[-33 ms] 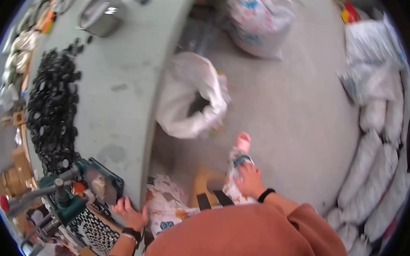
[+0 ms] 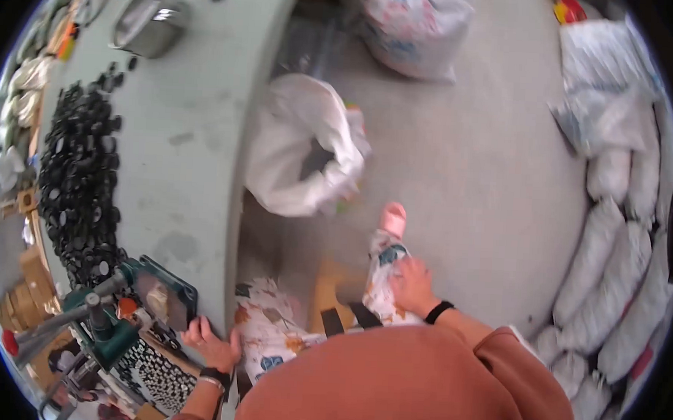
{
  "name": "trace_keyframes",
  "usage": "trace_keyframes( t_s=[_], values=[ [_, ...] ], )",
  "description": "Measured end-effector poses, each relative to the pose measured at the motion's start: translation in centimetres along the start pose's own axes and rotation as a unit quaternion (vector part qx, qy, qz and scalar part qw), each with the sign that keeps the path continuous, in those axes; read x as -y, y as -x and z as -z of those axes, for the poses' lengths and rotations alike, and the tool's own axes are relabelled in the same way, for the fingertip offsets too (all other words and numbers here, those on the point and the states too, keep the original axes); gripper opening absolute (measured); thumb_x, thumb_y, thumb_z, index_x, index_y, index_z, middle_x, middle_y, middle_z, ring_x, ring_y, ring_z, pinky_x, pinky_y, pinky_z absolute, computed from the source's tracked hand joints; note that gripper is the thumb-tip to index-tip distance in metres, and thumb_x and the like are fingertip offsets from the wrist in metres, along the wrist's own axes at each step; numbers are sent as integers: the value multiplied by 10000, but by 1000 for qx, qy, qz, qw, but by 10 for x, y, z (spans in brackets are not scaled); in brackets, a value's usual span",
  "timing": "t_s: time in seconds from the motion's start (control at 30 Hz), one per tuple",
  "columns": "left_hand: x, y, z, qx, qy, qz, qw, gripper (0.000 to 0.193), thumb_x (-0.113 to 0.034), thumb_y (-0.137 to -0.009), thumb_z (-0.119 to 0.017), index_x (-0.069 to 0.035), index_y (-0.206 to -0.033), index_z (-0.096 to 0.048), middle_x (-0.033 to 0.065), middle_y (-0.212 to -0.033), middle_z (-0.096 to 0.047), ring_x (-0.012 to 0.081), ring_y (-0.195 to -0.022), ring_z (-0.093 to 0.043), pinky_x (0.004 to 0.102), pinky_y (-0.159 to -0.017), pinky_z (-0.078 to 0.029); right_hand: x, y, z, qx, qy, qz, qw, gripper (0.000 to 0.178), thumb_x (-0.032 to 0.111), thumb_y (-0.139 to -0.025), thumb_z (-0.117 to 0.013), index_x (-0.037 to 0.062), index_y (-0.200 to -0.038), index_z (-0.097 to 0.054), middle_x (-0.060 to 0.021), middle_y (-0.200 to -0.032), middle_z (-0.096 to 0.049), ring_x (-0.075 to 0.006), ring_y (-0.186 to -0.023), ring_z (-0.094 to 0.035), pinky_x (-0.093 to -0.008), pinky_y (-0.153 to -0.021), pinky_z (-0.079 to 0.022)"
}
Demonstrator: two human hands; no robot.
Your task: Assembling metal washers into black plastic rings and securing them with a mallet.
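Observation:
My left hand (image 2: 212,346) rests at the edge of the pale green table (image 2: 205,104), fingers and thumb apart, holding nothing. Beside it stands a green hand press (image 2: 104,326) with a red-knobbed lever and a clear panel in front. My right hand (image 2: 414,285) lies with fingers stretched over the patterned trousers (image 2: 382,285) on my leg. Along the table's left side spreads a heap of small black oval pieces (image 2: 83,181). Many small black-and-white pieces (image 2: 162,377) lie below the press.
An open white sack (image 2: 284,196) stands by the table edge, with a full printed sack (image 2: 418,32) farther off. A metal container (image 2: 154,29) sits at the table's far end. Grey stuffed bags (image 2: 592,261) line the right side. Cardboard boxes (image 2: 23,300) are at far left.
The view has shifted slightly, so the table and sacks appear a little farther left and higher. Both hands stay in about the same places.

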State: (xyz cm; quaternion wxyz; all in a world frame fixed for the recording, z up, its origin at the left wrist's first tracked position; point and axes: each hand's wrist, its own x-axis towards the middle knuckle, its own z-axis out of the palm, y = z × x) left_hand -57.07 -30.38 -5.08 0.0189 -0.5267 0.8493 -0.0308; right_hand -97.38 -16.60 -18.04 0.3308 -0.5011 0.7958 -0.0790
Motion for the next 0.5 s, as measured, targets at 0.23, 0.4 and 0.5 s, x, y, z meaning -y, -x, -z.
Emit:
trace_keyframes(
  t_s=[0.23,0.4,0.5],
  values=[
    [-6,-18,-16,-35,-78,-46,995,767,-287,-693,-707,41,-1284,-345,205,-1262,-337,389,-1119,-327,517,-979,-259,-167,138,47,612,70,-125,778,756,642,-702,-602,-19,-1070,-596,-218,-980,-640,-330,-801,-638,-447,-762,-500],
    [-7,-11,13,117,-141,-6,983,768,-260,-733,-708,108,-1276,-307,277,-1251,-351,432,-1137,-347,531,-991,-264,-203,185,127,765,58,-250,591,633,557,-562,-785,8,-859,-676,-130,-822,-675,-220,-631,-630,-367,-648,-515],
    [-27,-47,9,212,-152,2,965,756,-240,-731,-704,71,-1303,-320,258,-1287,-375,436,-1190,-327,514,-1005,-266,-268,293,149,531,212,-185,799,211,229,-683,-648,73,-813,-707,-123,-867,-683,-264,-868,-655,-405,-689,-508]
  ],
)
